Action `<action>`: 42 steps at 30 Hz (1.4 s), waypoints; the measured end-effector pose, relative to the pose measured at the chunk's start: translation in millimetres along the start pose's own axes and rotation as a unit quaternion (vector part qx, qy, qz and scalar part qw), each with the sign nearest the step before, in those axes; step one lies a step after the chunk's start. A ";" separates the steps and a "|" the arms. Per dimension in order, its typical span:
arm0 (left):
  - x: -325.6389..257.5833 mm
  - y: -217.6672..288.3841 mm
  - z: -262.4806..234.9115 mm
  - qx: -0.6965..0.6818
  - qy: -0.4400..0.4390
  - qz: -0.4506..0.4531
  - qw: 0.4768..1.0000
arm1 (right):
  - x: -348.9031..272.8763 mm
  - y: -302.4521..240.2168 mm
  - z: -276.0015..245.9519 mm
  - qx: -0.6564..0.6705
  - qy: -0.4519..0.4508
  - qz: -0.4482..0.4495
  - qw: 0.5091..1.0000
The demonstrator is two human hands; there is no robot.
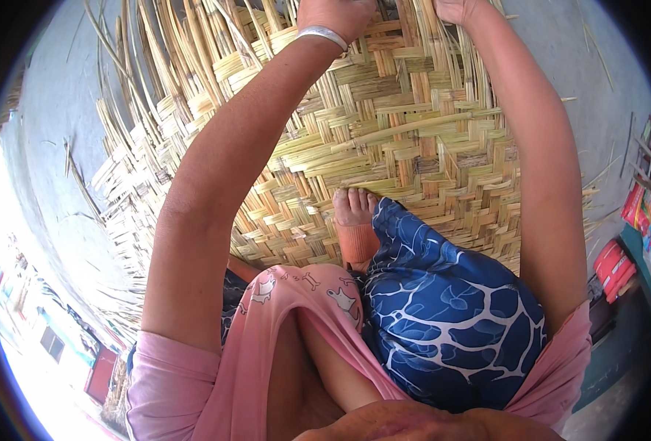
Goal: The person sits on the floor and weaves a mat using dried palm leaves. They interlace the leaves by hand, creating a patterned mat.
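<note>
A large mat (384,140) of flat, split yellow-green and tan strips spreads in front of me, woven in a slanting pattern. My left hand (338,16), with a pale bangle (324,34) at the wrist, is over the mat's far part; its fingers are out of sight beyond the upper edge. To its right, my right hand (458,9) is closed at the weave, partly cut off by the same edge. What it holds cannot be made out. Long unwoven strips (186,44) fan out at the far left.
My bare foot (355,206) rests on the mat, beside my knee in blue patterned cloth (450,316). Loose strip pieces (83,180) lie on the grey floor (53,147). A red package (614,270) and other items are at the right.
</note>
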State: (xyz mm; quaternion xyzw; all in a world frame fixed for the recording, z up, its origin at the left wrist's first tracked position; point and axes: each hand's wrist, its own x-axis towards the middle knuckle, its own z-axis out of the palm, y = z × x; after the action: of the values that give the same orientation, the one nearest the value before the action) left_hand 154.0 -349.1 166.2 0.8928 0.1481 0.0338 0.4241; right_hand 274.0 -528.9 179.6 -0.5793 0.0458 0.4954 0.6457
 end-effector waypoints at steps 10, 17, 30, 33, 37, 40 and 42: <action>0.6 -4.9 9.4 0.007 0.032 -0.048 0.998 | -7.8 8.2 10.7 -0.076 0.081 -0.091 0.990; 13.3 -11.6 7.8 0.028 -0.082 -0.019 0.996 | -21.5 4.7 24.5 -0.087 0.096 -0.102 0.986; 31.1 -23.5 17.5 0.003 -0.112 -0.043 0.993 | -23.5 8.8 20.5 -0.078 0.072 -0.124 0.987; 24.8 -7.2 3.5 0.003 -0.163 -0.059 0.985 | -28.0 7.0 22.4 -0.074 0.076 -0.112 0.988; 55.1 -36.3 24.4 0.215 -0.209 0.075 0.951 | -31.5 2.4 32.4 -0.083 0.077 -0.109 0.988; 71.2 -56.4 42.9 0.291 -0.165 0.137 0.932 | -29.3 3.8 30.6 -0.077 0.072 -0.124 0.987; 68.0 -49.0 48.1 0.230 -0.126 0.101 0.960 | -34.3 5.7 26.7 -0.069 0.073 -0.130 0.986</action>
State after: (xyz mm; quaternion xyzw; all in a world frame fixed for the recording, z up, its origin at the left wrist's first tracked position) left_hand 216.3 -335.9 93.5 0.9736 0.0064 -0.0717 0.2167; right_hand 239.0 -528.7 206.0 -0.6583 -0.0172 0.3653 0.6580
